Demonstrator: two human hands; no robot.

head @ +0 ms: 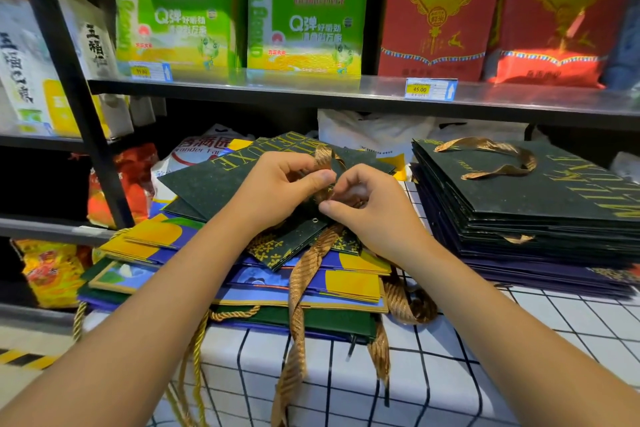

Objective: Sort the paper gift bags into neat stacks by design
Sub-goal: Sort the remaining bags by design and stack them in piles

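At centre frame, on the grid-patterned desk [450, 357], a dark green gift bag [221, 180] lettered in gold lies flat on top of a mixed pile of blue-and-yellow bags [346, 284]. Both hands meet over its near edge. The left hand [277, 191] and right hand [367, 208] each have fingers curled, pinching the bag's gold ribbon handle [323, 156] between thumb and forefinger, just above the metal eyelet. Exactly which strand each hand holds is hard to tell, as the fingers overlap there.

Judgement on handling: the bag is light, stiff card that will crease if bent; the ribbon is soft, limp and prone to twisting and tangling with neighbouring handles. The ribbon wants tucking flat; the bag itself is best lifted by its folded edges.

At right of frame, a neat stack of matching green bags [519, 204] stands well apart from the hands.
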